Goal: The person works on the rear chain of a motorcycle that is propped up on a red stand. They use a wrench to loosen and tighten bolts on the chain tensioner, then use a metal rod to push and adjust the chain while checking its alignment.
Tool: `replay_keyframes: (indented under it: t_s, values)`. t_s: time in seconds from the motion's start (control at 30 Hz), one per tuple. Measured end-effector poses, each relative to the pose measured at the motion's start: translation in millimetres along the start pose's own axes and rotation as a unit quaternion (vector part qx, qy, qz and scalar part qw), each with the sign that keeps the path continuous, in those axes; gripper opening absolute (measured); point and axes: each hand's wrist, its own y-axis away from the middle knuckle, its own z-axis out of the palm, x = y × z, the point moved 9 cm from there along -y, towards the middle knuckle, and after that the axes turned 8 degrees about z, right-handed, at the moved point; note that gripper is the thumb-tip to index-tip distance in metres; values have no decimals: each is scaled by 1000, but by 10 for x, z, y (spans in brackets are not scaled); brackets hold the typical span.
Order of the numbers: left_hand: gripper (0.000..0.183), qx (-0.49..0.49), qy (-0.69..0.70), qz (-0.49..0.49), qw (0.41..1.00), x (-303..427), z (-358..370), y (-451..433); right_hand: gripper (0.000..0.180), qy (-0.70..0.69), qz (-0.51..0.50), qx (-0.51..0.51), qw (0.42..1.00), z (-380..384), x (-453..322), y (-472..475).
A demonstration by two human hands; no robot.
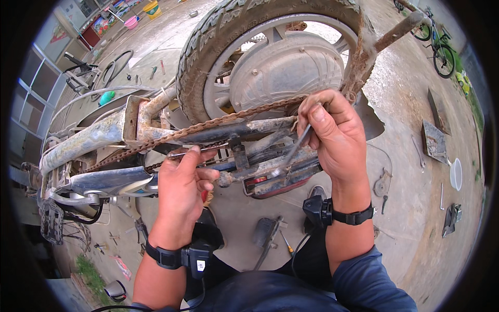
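Observation:
An electric bike frame lies before me, with its wheel point(273, 70) and large grey hub motor point(288, 72) at the top. A rusty drive chain point(202, 126) runs slantwise along the frame to the hub. My left hand point(180, 183) grips a slim metal tool point(212, 148), which looks like a wrench and reaches toward a dark bracket point(238, 154). Between the thumb and fingers of my right hand point(337, 134) is a metal rod tool point(292, 152) with a bright end, pointing down over the rusty frame tube. My right fingers hide the chain's hub end.
On the concrete lie a screwdriver point(287, 242), a wrench point(418, 151), a metal dustpan point(434, 142) and a white bowl point(455, 174). A bicycle pedal point(52, 223) juts out at left. Another bicycle point(440, 50) stands at upper right.

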Motion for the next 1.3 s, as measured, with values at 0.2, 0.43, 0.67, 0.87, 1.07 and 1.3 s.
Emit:
replay_keyframes:
  t_s: [0.2, 0.43, 0.67, 0.87, 1.07, 1.3]
  values:
    - [27, 8, 27, 9, 1000, -14, 46, 30, 13, 173, 136, -99, 970, 220, 210, 123]
    - [24, 5, -6, 48, 999, 48, 104, 49, 19, 401, -17, -82, 912, 423, 278, 168]
    - [20, 8, -64, 120, 991, 168, 160, 114, 41, 445, 46, -162, 880, 565, 394, 223]
    - [22, -5, -141, 164, 976, 232, 243, 126, 54, 447, 88, -233, 860, 653, 489, 258]
    - [21, -31, -198, 181, 963, 283, 281, 123, 54, 447, 111, -243, 854, 671, 497, 238]
    - [17, -38, -185, 109, 976, 265, 101, 119, 54, 411, 139, -248, 866, 668, 476, 247]
